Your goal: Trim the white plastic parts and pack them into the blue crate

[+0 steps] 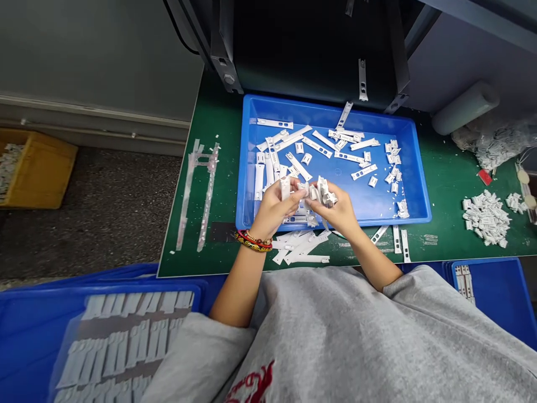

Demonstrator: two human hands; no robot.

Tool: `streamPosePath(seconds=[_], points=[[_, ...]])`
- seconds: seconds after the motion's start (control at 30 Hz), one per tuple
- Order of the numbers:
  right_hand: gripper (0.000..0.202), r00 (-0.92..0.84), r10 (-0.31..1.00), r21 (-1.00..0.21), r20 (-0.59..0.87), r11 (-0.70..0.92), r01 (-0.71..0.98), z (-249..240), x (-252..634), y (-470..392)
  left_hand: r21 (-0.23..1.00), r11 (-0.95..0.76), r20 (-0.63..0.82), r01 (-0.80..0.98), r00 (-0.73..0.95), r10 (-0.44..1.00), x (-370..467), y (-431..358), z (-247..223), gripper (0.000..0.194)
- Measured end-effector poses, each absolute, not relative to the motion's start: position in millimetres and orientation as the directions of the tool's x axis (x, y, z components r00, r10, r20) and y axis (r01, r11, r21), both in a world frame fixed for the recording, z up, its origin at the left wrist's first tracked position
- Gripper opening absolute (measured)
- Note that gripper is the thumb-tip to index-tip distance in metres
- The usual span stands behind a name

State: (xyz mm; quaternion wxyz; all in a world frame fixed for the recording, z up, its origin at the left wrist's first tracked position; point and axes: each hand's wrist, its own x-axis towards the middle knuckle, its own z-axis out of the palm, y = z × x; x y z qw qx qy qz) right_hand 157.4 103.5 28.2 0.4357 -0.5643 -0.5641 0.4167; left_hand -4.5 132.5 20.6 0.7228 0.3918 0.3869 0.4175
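Observation:
Both hands are close together over the front of a blue tray [419, 184]. My left hand [272, 210], with beaded bracelets at the wrist, is closed around small white plastic pieces [285, 187]. A cluster of white plastic clips [323, 191] is gripped in the fingers of my right hand [342, 211]. Between the fingertips a small white piece [302, 189] shows; which hand bears it I cannot tell. Inside the tray lie long white plastic strips [318, 146] with slots and several small white clips [392, 152]. Fingers partly hide the held parts.
The green table [226, 168] has more white strips [300, 246] at its front edge. To the right lie a heap of white clips [486, 218] and a white roll [465, 107]. Blue bins [25, 330] flank the body. A dark machine [314, 50] stands behind the tray.

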Motion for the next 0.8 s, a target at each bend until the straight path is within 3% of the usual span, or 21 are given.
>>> streamPosePath(seconds=[0.1, 0.2, 0.27, 0.33, 0.47, 0.6, 0.7, 0.8], points=[[0.030, -0.004, 0.996, -0.982, -0.085, -0.083, 0.172, 28.0, 161.5, 95.6, 0.840, 0.367, -0.247, -0.400, 0.321, 0.914, -6.9, 125.7, 23.7, 0.039], [0.043, -0.209, 0.945, -0.963, -0.252, -0.265, -0.038, 26.5, 161.9, 87.1, 0.826, 0.380, -0.249, -0.415, 0.335, 0.908, -7.3, 121.2, 25.7, 0.038], [0.048, -0.311, 0.905, -0.923, -0.290, -0.351, -0.159, 26.2, 159.4, 82.3, 0.840, 0.378, -0.247, -0.389, 0.346, 0.905, -6.4, 118.6, 26.4, 0.036], [0.048, -0.303, 0.912, -0.915, -0.276, -0.346, -0.208, 27.1, 156.0, 78.9, 0.874, 0.338, -0.221, -0.348, 0.335, 0.916, -5.6, 116.1, 27.6, 0.032], [0.047, -0.233, 0.936, -0.934, -0.264, -0.309, -0.180, 31.3, 151.1, 75.4, 0.989, 0.108, -0.082, -0.099, 0.230, 0.970, -4.8, 111.4, 33.3, 0.026], [0.046, -0.217, 0.942, -0.950, -0.255, -0.286, -0.123, 37.7, 147.9, 71.4, 0.981, -0.054, 0.028, 0.186, 0.140, 0.990, -3.3, 108.7, 38.2, 0.023], [0.045, -0.266, 0.928, -0.919, -0.261, -0.324, -0.227, 41.9, 145.9, 68.1, 0.958, -0.105, 0.087, 0.266, 0.080, 0.993, -5.3, 109.5, 39.6, 0.022], [0.045, -0.337, 0.886, -0.819, -0.318, -0.436, -0.373, 45.2, 146.9, 66.7, 0.955, -0.093, 0.052, 0.282, 0.149, 0.987, -13.6, 112.0, 42.7, 0.022]])
